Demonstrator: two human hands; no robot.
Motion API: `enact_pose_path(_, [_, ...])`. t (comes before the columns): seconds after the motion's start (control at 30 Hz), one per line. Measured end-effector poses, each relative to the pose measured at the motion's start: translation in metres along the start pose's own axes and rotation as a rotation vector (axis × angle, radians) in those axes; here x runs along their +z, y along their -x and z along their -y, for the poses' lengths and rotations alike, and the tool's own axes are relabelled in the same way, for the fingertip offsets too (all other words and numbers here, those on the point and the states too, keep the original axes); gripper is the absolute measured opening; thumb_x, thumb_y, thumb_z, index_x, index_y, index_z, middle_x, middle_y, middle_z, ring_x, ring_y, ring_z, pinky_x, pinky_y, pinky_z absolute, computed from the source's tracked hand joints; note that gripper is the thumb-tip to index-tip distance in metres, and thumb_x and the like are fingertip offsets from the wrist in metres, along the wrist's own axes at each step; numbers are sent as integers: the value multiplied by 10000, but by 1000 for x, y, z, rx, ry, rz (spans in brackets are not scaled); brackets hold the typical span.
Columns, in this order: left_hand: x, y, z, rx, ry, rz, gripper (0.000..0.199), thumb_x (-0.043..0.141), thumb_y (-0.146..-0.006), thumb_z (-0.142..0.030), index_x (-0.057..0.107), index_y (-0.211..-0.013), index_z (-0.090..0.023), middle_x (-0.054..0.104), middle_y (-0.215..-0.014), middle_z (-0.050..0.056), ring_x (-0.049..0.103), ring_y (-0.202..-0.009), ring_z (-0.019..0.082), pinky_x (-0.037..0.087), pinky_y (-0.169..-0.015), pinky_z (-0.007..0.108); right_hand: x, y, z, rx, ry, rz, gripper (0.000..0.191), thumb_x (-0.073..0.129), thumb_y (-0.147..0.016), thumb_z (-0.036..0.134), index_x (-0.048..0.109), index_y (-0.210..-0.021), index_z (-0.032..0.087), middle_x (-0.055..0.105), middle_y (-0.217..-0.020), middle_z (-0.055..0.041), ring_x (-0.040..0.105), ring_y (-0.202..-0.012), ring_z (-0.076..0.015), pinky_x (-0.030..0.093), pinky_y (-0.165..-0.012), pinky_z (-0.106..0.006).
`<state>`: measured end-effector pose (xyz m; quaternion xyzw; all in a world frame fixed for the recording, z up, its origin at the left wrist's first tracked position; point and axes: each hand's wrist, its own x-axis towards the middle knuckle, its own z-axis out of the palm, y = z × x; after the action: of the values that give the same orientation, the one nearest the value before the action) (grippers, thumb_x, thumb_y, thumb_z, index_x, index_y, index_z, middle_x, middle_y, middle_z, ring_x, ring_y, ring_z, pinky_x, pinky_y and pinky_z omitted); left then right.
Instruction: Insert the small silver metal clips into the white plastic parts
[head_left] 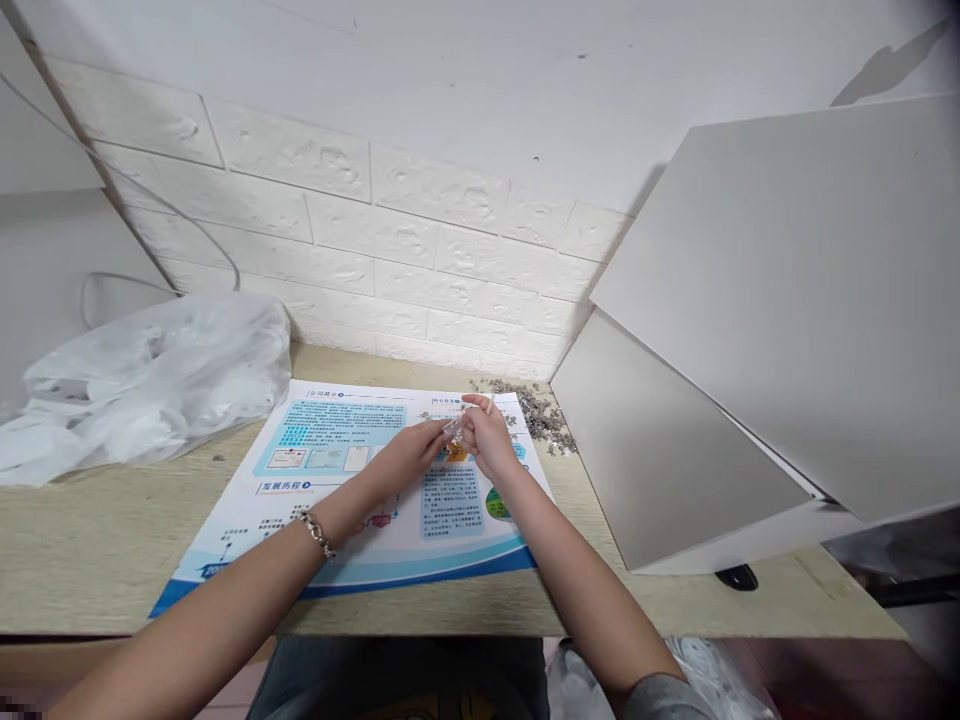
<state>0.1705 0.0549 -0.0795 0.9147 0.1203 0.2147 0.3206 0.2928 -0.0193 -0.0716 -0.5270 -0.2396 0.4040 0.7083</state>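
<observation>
Above a printed blue and white sheet (360,575), my two hands meet close together. My left hand (411,455) has its fingers closed round a small clear item (452,428), perhaps a little plastic bag. My right hand (486,436) touches the same spot from the right, its thumb and index finger pinched and another finger raised; what sits in that pinch is too small to make out. Just beyond my right hand lies a heap of small silvery metal pieces (551,420), some of them spread onto the sheet's upper right part.
A translucent plastic bag with white items (172,375) lies on the table (90,540) at the left. Large grey-white panels (787,280) lean at the right, with a black object (737,577) under their lower edge. A white brick-patterned wall (405,230) stands behind.
</observation>
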Motion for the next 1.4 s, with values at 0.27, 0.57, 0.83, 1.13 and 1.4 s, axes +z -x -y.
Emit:
enact_pose_path(0.27, [-3, 2, -11, -154, 220, -213, 266, 412, -847, -344, 617, -961, -219, 630, -777, 39, 553, -748, 203, 388, -721, 275, -4, 0, 2, -184, 401, -116, 300, 475, -680, 301, 509, -958, 192, 360, -468, 99, 313, -363, -75, 244, -386, -206])
enact_pose_path(0.57, [-7, 5, -12, -160, 160, -240, 353, 370, -874, -364, 554, -1146, -234, 650, -876, 33, 568, -765, 196, 382, -680, 248, -5, 4, 6, -255, 715, -82, 256, 484, -707, 361, 651, -742, 170, 432, -462, 49, 374, -455, -96, 287, -473, -220])
enact_pose_path(0.83, [-4, 4, -13, -185, 178, -243, 407, 528, -781, -347, 521, -1166, -214, 616, -1056, 81, 541, -941, 242, 377, -856, 336, -2, 2, -2, -299, 680, -111, 228, 469, -703, 332, 570, -586, 165, 450, -492, 38, 403, -498, -98, 303, -492, -214])
enact_pose_path(1.13, [2, 4, -3, -160, 37, -291, 413, 498, -783, -229, 500, -1196, -221, 620, -913, 86, 534, -941, 253, 385, -816, 335, 3, 7, -4, -240, 731, -71, 228, 441, -716, 337, 479, -555, 180, 369, -457, 51, 338, -450, -90, 264, -445, -214])
enact_pose_path(1.4, [-21, -5, 3, -487, 478, -412, 266, 560, -728, -354, 577, -923, -173, 608, -814, 42, 545, -709, 165, 412, -603, 249, -8, 4, 3, -41, 523, 210, 378, 371, -787, 577, 403, -722, 206, 347, -553, 68, 249, -407, -64, 230, -396, -197])
